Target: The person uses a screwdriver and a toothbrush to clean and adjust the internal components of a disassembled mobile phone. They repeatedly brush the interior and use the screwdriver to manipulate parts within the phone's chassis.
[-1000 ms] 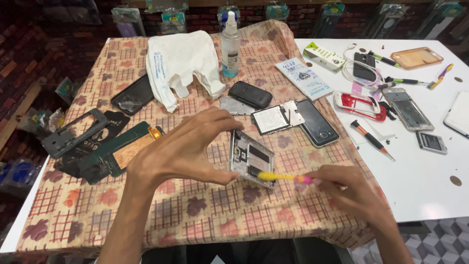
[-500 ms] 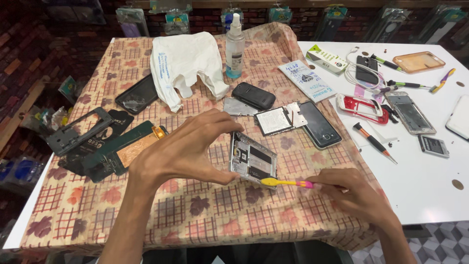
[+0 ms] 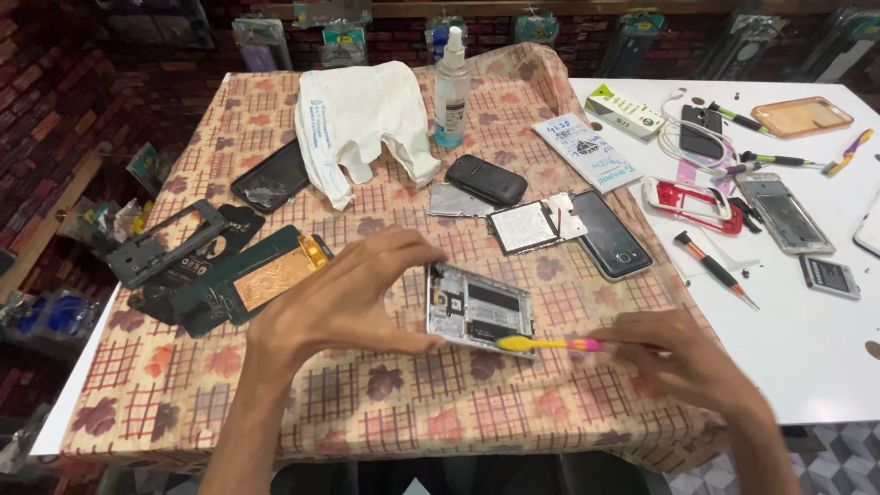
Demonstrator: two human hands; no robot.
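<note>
Underneath, leaf-patterned tablecloth (image 3: 385, 403), brick wall (image 3: 110, 82).

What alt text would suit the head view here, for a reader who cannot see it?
The left hand steadies an opened phone frame on a leaf-patterned tablecloth while the right hand holds a yellow-and-pink toothbrush, its bristles at the frame's near edge. Around them lie phone parts, a white plastic bag, a spray bottle and a screwdriver.

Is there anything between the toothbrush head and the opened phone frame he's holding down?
Nothing visible: the toothbrush in the right hand has its yellow head at the near edge of the phone frame, which the left hand steadies.
</note>
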